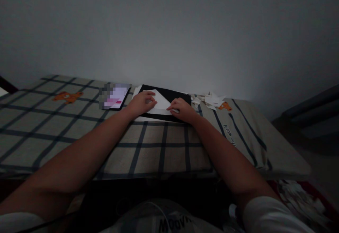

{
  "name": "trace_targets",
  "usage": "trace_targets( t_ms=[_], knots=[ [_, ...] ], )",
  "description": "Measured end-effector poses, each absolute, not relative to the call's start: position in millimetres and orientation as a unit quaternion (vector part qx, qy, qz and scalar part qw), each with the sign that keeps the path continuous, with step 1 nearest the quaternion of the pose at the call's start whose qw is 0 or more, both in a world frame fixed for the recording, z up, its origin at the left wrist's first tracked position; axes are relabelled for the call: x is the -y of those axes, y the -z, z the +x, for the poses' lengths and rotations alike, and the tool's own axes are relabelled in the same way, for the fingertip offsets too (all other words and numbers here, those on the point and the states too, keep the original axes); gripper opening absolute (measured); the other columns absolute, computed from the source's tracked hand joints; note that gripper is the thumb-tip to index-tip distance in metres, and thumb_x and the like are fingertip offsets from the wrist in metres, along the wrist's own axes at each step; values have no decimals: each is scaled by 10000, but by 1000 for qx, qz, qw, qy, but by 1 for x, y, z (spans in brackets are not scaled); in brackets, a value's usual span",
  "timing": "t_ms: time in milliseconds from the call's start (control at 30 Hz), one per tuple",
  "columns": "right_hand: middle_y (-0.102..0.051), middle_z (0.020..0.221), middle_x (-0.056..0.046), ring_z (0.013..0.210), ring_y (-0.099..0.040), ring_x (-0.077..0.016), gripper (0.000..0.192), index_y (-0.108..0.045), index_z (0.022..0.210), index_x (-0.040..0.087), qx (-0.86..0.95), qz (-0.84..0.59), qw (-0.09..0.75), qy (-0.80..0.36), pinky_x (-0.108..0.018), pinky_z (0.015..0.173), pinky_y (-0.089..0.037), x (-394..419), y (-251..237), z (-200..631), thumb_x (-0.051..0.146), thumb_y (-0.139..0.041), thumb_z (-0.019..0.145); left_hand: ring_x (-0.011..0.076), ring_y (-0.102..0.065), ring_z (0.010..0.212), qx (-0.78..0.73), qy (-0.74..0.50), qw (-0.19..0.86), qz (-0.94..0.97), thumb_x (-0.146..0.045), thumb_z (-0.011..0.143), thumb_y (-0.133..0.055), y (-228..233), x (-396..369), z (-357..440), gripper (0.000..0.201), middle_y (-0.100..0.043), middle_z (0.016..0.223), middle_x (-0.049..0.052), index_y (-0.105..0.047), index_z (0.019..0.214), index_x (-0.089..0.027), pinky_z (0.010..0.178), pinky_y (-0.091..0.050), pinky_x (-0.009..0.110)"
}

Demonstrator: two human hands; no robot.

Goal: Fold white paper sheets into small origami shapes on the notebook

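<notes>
While the white paper [162, 104] lay on the black board [171, 94] between left grip [144, 103] and right grip [183, 109], long edge running left-right, right pinched its right corner, left touched its left side, hold unclear.

My left hand [144, 103] hides part of the white paper [161, 100]; the lit screen [118, 93] is pixelated, my sleeves [267, 213] cropped below.

White paper [159, 101], black board [173, 93] with small white marks [185, 94], beige cloth [153, 134] checked in dark blue, orange bears [68, 97] and dark lettering [229, 133] on the cloth, tablet [118, 93] with lilac screen, pink patch and black edge, white scraps [212, 100], plain grey wall [169, 31], white sleeves [270, 213]
</notes>
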State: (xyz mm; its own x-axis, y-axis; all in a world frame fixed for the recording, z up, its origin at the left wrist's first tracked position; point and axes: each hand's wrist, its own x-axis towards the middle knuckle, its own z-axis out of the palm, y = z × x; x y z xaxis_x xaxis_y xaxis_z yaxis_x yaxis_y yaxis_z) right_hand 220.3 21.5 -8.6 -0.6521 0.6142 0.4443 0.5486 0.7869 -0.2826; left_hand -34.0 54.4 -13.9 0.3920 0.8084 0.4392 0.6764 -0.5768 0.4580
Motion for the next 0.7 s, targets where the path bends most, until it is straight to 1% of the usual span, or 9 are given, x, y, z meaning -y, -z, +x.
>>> trace_targets(
  t_ms=[133, 267, 367, 433, 500, 600, 700],
  knots=[
    [-605, 1036, -101, 990, -553, -200, 295, -688, 1131, 168, 885, -343, 304, -80, -354, 899, -436, -21, 6, 224, 188, -516, 892, 254, -571, 1128, -451, -302, 116, 832, -430, 810, -552, 10, -53, -34, 279, -631, 1196, 90, -667, 751, -183, 994, -433, 374],
    [-611, 1059, -107, 1012, -566, -207, 300, -683, 1140, 177, 882, -345, 313, -74, -382, 919, -453, -23, 4, 228, 223, -498, 909, 213, -624, 909, -395, -258, 135, 871, -446, 840, -494, 7, -51, -35, 323, -672, 960, 65, -624, 727, -172, 836, -483, 329],
    [-608, 1172, -121, 1106, -554, -218, 309, -684, 1153, 187, 894, -319, 307, -67, -421, 982, -433, -24, 7, 228, 230, -509, 903, 189, -622, 849, -366, -250, 138, 886, -445, 861, -476, 6, -50, -35, 332, -671, 926, 51, -629, 754, -170, 775, -480, 297],
    [-577, 1291, -120, 1202, -516, -233, 323, -681, 1175, 214, 906, -305, 285, -68, -462, 1033, -398, -24, 11, 226, 220, -509, 901, 186, -622, 862, -348, -242, 145, 894, -441, 863, -485, 6, -48, -34, 320, -675, 944, 46, -645, 780, -177, 775, -479, 288],
    [-528, 1385, -105, 1275, -472, -242, 350, -668, 1205, 242, 917, -301, 253, -74, -490, 1067, -366, -24, 14, 225, 196, -513, 893, 196, -622, 916, -334, -235, 142, 902, -437, 864, -499, 7, -48, -33, 307, -678, 988, 52, -660, 794, -185, 816, -477, 300],
    [-482, 1443, -102, 1327, -435, -243, 389, -641, 1248, 239, 922, -313, 215, -75, -495, 1098, -341, -25, 17, 224, 171, -520, 884, 225, -601, 1029, -338, -252, 114, 899, -440, 858, -527, 10, -50, -33, 304, -662, 1102, 88, -673, 808, -178, 914, -456, 352],
    [-464, 1464, -99, 1354, -413, -246, 399, -631, 1260, 227, 923, -328, 190, -64, -490, 1116, -329, -26, 18, 225, 169, -530, 879, 250, -569, 1090, -346, -270, 78, 895, -468, 819, -604, 9, -50, -35, 309, -649, 1129, 109, -679, 845, -169, 966, -433, 396]
  ],
)
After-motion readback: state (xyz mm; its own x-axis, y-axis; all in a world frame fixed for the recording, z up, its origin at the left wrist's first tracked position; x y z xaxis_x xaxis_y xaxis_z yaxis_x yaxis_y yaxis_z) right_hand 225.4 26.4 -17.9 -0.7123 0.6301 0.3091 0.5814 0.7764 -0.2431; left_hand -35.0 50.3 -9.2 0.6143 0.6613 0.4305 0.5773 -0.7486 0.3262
